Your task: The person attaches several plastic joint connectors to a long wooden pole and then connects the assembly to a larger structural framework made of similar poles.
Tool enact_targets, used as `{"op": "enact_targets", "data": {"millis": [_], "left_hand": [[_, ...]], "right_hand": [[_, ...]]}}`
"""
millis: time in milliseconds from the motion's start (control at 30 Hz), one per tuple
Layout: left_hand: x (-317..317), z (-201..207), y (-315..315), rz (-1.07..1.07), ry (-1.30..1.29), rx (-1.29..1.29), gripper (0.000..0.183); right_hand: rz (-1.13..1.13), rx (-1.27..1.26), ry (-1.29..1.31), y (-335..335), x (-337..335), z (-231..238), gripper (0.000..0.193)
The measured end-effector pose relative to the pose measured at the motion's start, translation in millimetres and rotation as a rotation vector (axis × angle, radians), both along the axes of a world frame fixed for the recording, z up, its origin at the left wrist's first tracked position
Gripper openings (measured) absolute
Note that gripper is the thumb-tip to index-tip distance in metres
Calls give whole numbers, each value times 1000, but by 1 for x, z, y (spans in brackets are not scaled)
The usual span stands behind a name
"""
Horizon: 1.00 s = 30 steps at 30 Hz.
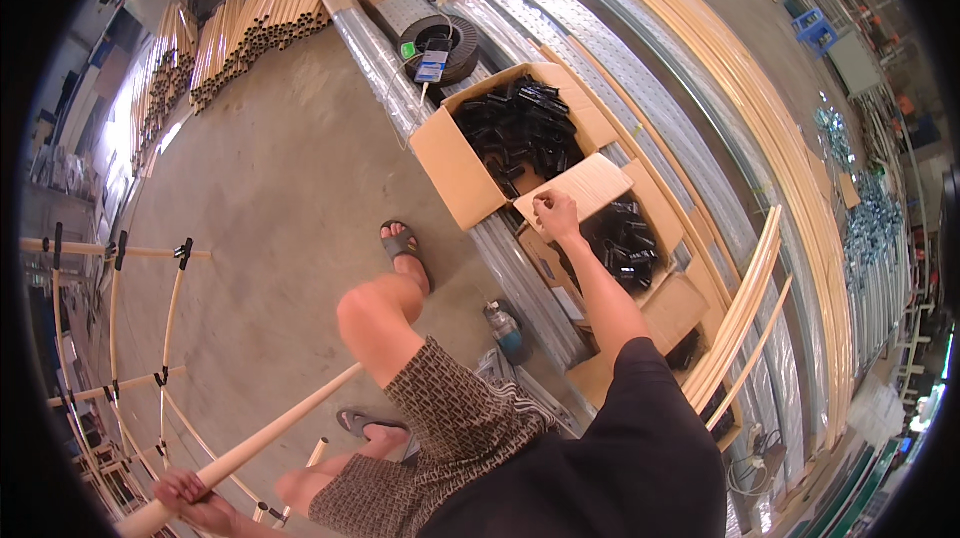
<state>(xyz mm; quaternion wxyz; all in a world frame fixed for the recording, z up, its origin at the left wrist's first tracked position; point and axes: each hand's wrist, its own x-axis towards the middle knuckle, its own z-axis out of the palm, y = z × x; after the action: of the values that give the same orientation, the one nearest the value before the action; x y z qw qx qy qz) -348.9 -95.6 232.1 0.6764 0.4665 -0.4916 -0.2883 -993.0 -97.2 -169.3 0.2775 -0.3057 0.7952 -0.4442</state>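
At the lower left my left hand point(192, 500) is wrapped round a long beige pipe point(275, 428), which slants up toward my knee. My right hand point(556, 212) reaches forward with its fingers curled together, over the flap point(590, 188) between two cardboard boxes. Whatever those fingers hold, if anything, is too small to make out. Shiny black pipe joints point(520, 128) fill much of the farther open box point(458, 170). More black joints point(622, 250) lie in the nearer box, partly behind my right forearm.
Beige pipe frames point(112, 323) with black joints stand at the left. Stacked pipes point(265, 8) lie far back. A phone point(432, 66) rests on a black roll point(462, 48) beyond the boxes. A teal-and-grey bottle-like object point(508, 336) is near my leg. Loose beige pipes point(735, 323) lie right.
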Motion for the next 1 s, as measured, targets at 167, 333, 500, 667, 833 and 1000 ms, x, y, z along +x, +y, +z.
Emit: {"op": "enact_targets", "data": {"millis": [167,333,500,667,833,1000], "left_hand": [[17,-83,8,87,-12,111,41],[18,-114,-13,156,122,213,43],[22,-98,-26,208,132,203,44],[28,-81,-61,156,-12,170,48],[40,-56,-62,46,-144,160,50],[42,-30,-81,65,-208,115,45]], "right_hand": [[-104,28,39,-62,-45,-37,20],[-93,309,460,-99,-107,-74,26],[-94,326,739,-140,-134,-65,43],[-123,583,748,-149,-140,-58,43],[-125,580,751,-159,-144,-47,27],[-125,134,138,-131,-158,-27,25]]}}
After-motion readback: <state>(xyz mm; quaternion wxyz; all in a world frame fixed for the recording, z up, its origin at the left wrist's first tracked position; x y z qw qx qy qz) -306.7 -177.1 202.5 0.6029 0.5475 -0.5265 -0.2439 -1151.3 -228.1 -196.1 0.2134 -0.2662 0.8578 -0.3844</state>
